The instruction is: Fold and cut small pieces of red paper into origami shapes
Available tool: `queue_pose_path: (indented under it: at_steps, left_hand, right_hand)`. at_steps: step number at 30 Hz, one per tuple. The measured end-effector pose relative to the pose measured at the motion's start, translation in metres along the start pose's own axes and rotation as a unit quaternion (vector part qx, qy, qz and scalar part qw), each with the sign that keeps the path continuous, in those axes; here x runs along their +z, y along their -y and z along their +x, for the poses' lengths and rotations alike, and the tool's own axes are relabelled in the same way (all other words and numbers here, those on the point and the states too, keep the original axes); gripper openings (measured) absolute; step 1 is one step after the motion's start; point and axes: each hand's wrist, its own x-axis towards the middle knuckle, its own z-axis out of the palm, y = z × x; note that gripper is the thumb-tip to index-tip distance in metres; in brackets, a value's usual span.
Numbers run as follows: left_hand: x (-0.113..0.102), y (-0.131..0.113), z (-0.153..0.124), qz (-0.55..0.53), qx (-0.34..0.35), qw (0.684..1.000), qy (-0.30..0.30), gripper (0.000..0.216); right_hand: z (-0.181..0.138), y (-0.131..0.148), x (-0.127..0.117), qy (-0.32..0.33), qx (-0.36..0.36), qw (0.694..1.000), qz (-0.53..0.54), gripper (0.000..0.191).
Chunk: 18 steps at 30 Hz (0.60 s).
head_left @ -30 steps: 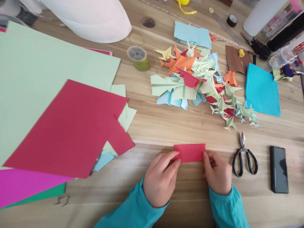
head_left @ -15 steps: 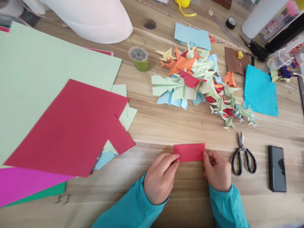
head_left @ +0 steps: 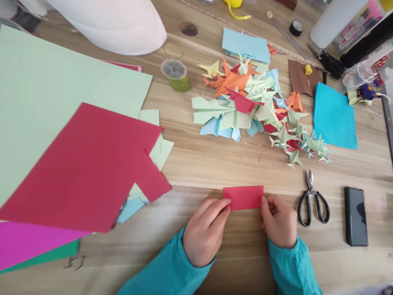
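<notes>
A small red paper rectangle [head_left: 245,197], which looks folded, lies on the wooden table between my hands. My left hand [head_left: 208,231] grips its left end, fingertips resting on the lower left corner. At the opposite end, my right hand [head_left: 278,220] pinches the right edge between thumb and curled fingers. Just right of that hand lie black-handled scissors [head_left: 311,200], blades slightly apart and pointing away. Beyond the red paper spreads a heap of folded paper shapes [head_left: 239,104] in pale green, orange, red and light blue.
Large coloured sheets, the top one red [head_left: 82,172], cover the left side. A black phone [head_left: 356,216] lies at right. Farther back are a spool of green thread [head_left: 177,76], light blue papers [head_left: 245,43], turquoise paper [head_left: 334,116] and black tape [head_left: 296,28].
The whole view has shifted a little, so things on the table appear slightly farther left. Both hands keep the same hold on the red paper.
</notes>
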Motion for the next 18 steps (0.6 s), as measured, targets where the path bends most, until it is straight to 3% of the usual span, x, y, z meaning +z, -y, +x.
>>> queue_pose_path:
  at_steps: [18]
  left_hand:
    - [-0.0020, 0.0018, 0.0001, -0.001, 0.014, 1.000, 0.007, 0.017]
  right_hand:
    - [0.0011, 0.0032, 0.0017, -0.016, -0.016, 0.999, -0.033, 0.033]
